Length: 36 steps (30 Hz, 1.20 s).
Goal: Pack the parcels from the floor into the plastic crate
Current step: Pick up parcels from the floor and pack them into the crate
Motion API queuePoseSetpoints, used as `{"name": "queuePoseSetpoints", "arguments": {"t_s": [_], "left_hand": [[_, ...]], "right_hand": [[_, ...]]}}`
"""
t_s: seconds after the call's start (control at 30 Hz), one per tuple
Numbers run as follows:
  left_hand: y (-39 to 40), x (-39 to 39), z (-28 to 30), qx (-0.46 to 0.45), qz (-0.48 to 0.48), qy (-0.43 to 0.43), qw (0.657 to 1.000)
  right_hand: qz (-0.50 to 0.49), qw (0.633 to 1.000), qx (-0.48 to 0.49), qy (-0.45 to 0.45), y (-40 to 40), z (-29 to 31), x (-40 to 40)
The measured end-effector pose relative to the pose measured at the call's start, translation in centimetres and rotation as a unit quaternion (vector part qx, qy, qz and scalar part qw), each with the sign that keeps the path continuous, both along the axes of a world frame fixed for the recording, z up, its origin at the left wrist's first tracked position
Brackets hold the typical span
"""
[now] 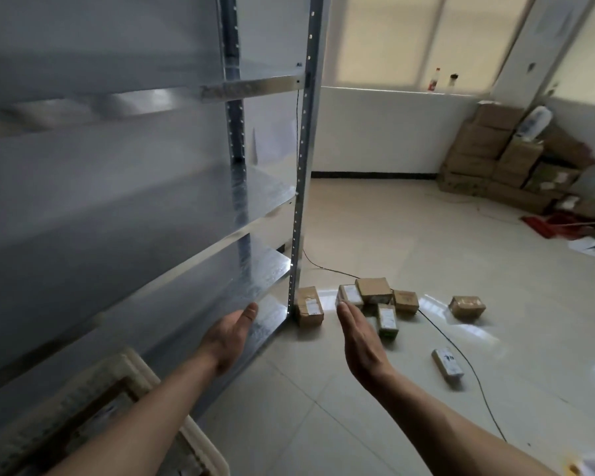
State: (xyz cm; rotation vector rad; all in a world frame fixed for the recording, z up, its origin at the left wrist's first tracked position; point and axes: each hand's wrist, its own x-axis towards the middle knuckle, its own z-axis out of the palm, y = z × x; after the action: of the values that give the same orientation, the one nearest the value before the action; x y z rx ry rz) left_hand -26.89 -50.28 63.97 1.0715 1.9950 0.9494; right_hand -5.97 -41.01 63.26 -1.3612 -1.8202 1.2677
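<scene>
- Both hands are out in front, palms turned in toward each other, held well apart, nothing in either one.
- The left hand has its fingers straight and together, reaching forward in front of the lowest shelf of the metal shelving rack.
- The right hand is the same story: fingers straight, flat as a blade, tips pointing at the cluster of parcels on the floor, and from here it overlaps the near edge of that cluster; whether it touches one I cannot tell.
- That cluster sits just right of the rack's front post: several small cardboard boxes pushed together, one brown box on top at the back, a narrow labelled one at the front.
- One more cardboard box lies right against the foot of the post, label up.
- Further right, a taped brown parcel sits alone on the shiny tiled floor.
- Nearer to us and to the right, a pale, narrow parcel lies by itself, beside a thin black cable running across the tiles.
- The plastic crate, cream-coloured, is down at the bottom left, under the left forearm and beside the rack; something brown shows inside, blurred.
- Far corner: a stack of bigger cardboard boxes against the wall, and two bottles on the window sill.
</scene>
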Motion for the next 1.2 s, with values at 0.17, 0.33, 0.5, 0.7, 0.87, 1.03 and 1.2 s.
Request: {"name": "queuePoseSetpoints", "arguments": {"t_s": [0.17,0.33,0.5,0.7,0.87,1.03,1.2], "left_hand": [[4.6,2.4,-0.1,-0.005,-0.013,-0.008,1.000],[10.5,5.3,0.6,-0.025,-0.024,0.014,0.999],[16.7,8.5,1.5,-0.025,-0.023,0.009,0.999],[23.8,12.1,1.5,-0.019,-0.028,0.017,0.999],[28.9,15.0,1.7,-0.035,-0.048,0.007,0.998],[34.4,15.8,0.8,-0.037,-0.083,0.013,0.996],[41.7,15.1,-0.9,-0.059,-0.106,0.011,0.993]], "right_hand": [[-0.017,1.000,-0.016,0.011,4.1,-0.5,3.1],[-0.031,0.998,-0.033,0.034,9.6,-0.5,5.6],[-0.020,0.999,-0.024,0.021,16.3,-0.5,8.7],[-0.022,0.999,-0.024,0.028,23.2,0.3,12.2],[-0.033,0.998,-0.045,0.026,27.9,0.4,14.7],[-0.061,0.997,-0.037,0.019,32.4,0.1,16.2],[-0.088,0.995,-0.048,-0.003,37.9,-1.4,16.5]]}}
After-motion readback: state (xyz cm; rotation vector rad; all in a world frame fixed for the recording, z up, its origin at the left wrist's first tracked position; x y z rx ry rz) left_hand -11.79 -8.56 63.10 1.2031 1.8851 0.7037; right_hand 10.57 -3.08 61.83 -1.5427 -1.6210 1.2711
